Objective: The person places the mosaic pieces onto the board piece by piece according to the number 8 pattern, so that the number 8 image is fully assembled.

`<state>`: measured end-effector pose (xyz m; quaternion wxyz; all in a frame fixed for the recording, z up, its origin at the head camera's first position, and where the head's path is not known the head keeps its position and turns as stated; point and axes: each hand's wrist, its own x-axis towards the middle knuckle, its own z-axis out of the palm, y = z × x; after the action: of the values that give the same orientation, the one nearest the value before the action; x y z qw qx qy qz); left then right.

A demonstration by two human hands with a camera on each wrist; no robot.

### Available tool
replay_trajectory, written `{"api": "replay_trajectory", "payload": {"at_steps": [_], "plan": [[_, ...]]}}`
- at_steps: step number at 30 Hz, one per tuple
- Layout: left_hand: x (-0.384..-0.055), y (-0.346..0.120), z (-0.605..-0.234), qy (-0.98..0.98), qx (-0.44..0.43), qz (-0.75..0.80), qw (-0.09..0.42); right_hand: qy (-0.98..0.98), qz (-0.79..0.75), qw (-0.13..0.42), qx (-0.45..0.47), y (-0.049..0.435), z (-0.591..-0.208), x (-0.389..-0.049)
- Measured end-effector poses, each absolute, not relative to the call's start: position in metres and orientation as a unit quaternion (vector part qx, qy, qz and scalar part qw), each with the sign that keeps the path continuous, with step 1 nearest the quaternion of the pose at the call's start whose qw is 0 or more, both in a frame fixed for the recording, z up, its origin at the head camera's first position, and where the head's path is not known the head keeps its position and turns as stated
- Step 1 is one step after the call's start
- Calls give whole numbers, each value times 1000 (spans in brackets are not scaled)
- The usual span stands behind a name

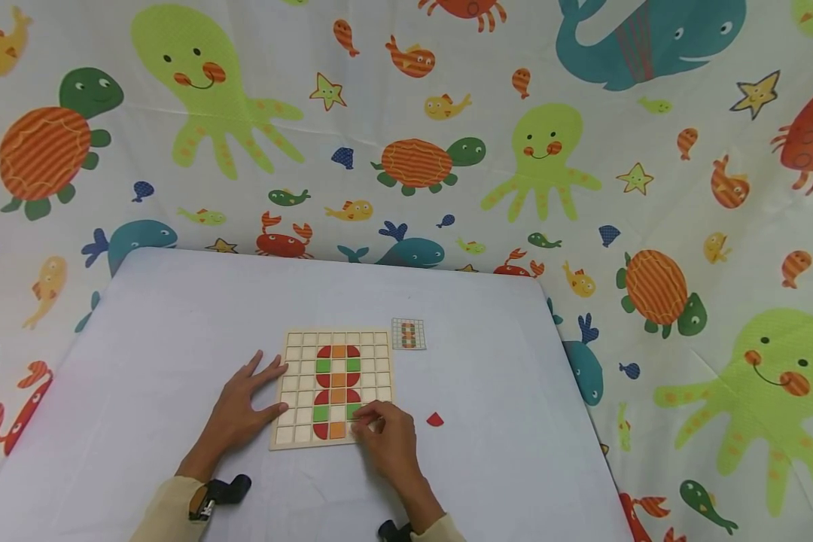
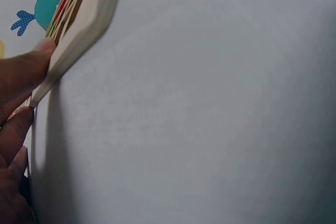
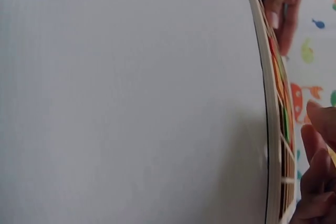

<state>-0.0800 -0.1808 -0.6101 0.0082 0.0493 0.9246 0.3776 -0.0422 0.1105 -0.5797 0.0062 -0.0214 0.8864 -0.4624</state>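
A square wooden grid board (image 1: 306,443) lies on the white table. Red, orange and green tiles (image 1: 339,379) fill a column of figures in it. Fingers spread, my left hand (image 1: 239,406) rests on the board's left edge; in the left wrist view its thumb (image 2: 44,56) touches the rim. Above the board's lower right part is my right hand (image 1: 393,444), its bent fingertips beside a green tile (image 1: 353,411). In the right wrist view a small gap shows between thumb and forefinger, and I see no tile there. The fingertips partly hide the cells beneath them.
One loose red quarter-round tile (image 1: 435,419) lies on the table to the right of the board. A small pattern card (image 1: 409,334) sits by the board's upper right corner. Behind the white table (image 1: 501,339) hangs a cloth (image 1: 447,90) printed with sea animals.
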Motion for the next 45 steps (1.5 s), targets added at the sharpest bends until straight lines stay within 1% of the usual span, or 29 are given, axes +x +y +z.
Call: {"api": "replay_trajectory", "payload": {"at_steps": [5, 12, 16, 19, 22, 27, 30, 36, 45], "plan": [[-80, -181, -611, 924, 49, 378, 8, 881, -472, -5, 31, 132, -579, -43], [-80, -182, -610, 923, 50, 382, 5, 883, -459, -62, 74, 166, -577, -42], [-79, -181, -610, 923, 52, 382, 3, 889, -429, -93, 126, 184, -579, -40], [-79, -181, -609, 922, 53, 383, 2, 900, -388, -106, 170, 196, -581, -38], [-79, -181, -609, 923, 51, 382, 3, 911, -346, -102, 201, 204, -582, -37], [-79, -181, -608, 923, 49, 381, 6, 921, -314, -68, 220, 210, -581, -35], [-79, -181, -608, 923, 48, 382, 7, 926, -309, -59, 210, 211, -582, -34], [-79, -180, -609, 922, 46, 385, 9, 929, -328, -62, 160, 208, -581, -35], [-79, -180, -608, 921, 46, 387, 13, 935, -309, -54, 163, 202, -581, -37]]}}
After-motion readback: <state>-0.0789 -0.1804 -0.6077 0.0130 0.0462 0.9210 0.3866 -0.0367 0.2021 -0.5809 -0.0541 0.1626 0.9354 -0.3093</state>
